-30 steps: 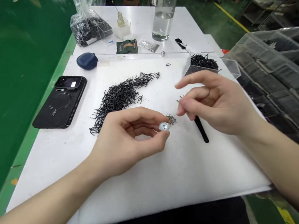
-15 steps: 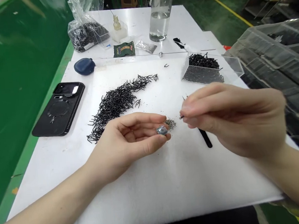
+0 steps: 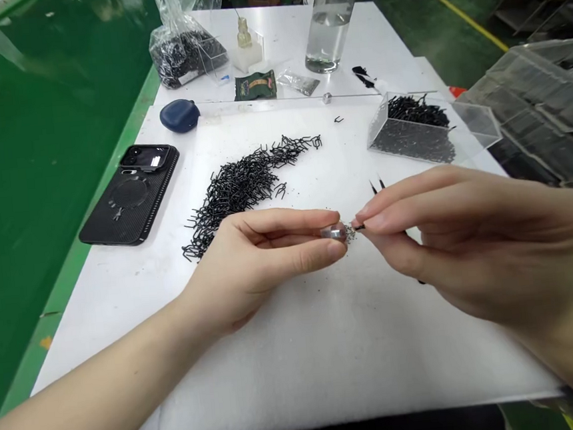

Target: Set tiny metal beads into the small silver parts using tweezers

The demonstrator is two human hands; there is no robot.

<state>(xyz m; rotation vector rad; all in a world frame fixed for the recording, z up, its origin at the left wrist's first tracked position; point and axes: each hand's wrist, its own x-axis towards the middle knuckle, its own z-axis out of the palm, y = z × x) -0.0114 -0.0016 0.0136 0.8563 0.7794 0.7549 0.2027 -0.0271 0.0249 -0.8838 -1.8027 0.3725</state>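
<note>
My left hand (image 3: 265,260) pinches a small shiny metal cylinder (image 3: 335,231) between thumb and fingers, above the white foam mat (image 3: 328,345). Close to its right end, my right hand (image 3: 449,234) has thumb and fingertips closed on a tiny dark piece (image 3: 359,227), too small to name. Under and between the hands lies a little heap of fine grains (image 3: 351,233). Black tweezers (image 3: 378,185) rest on the mat, mostly hidden behind my right hand. Beyond my left hand spreads a pile of small black bent pins (image 3: 244,185).
At the left lies a black phone (image 3: 129,194), near a dark blue rounded case (image 3: 179,116). A clear box of black pins (image 3: 412,134) stands at the right. Farther back are a bag (image 3: 187,56), a green packet (image 3: 255,86) and a bottle of clear liquid (image 3: 327,41).
My hands have come closer together, the dark piece now near the cylinder's end. My left hand has turned the cylinder so its side shows. The whole view has shifted slightly.
</note>
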